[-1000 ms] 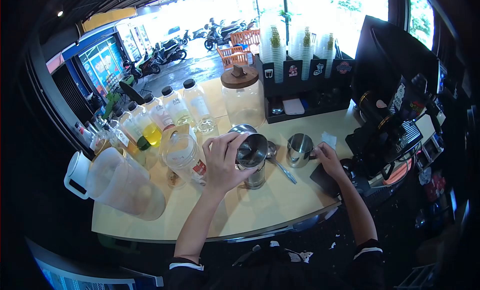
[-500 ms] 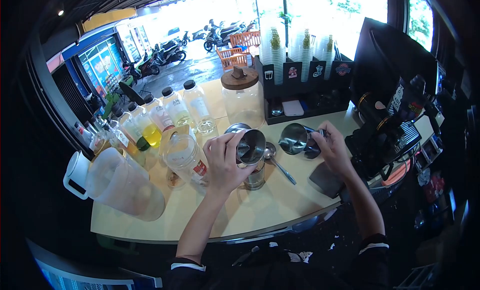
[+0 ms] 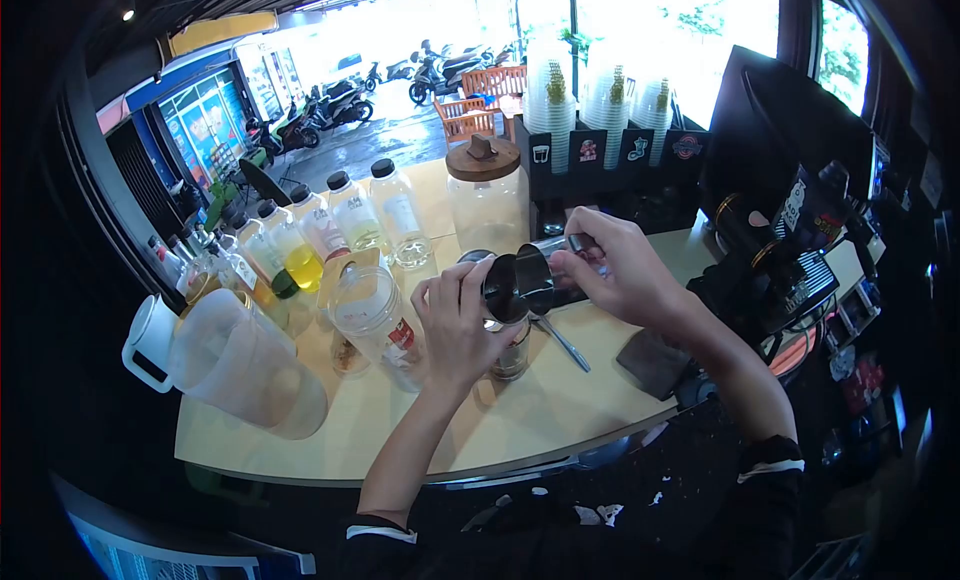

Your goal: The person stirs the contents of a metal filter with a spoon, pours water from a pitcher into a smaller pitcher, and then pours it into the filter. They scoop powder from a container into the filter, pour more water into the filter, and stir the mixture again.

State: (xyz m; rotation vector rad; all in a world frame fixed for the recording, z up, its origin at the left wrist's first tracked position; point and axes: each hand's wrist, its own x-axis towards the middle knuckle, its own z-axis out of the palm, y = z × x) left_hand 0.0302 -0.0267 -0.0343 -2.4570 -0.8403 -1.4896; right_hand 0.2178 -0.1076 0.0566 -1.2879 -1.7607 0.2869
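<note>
My left hand (image 3: pixel 455 325) is wrapped round a metal cup (image 3: pixel 504 290), tilted with its mouth to the right, above the counter. My right hand (image 3: pixel 625 275) grips a small metal pitcher (image 3: pixel 538 278) on its handle side, tipped leftward so that its rim meets or overlaps the cup's mouth. What is inside the two is too dark to make out. Below the cup stands a glass (image 3: pixel 512 360), partly hidden by my left hand. A metal spoon (image 3: pixel 566 346) lies to the right of the glass, its bowl covered by the pitcher and cup.
Left of my left hand stand a clear jar with a red label (image 3: pixel 368 305) and a large plastic pitcher (image 3: pixel 245 370). Several capped bottles (image 3: pixel 350 215) line the back left. Behind are a wooden-lidded jar (image 3: pixel 487 205) and a black cup holder (image 3: pixel 620 170); a dark cloth (image 3: pixel 652 362) lies right.
My right hand has moved left with the metal pitcher, bringing it from a gap away up to the cup's mouth and tipping it. My left hand has barely moved.
</note>
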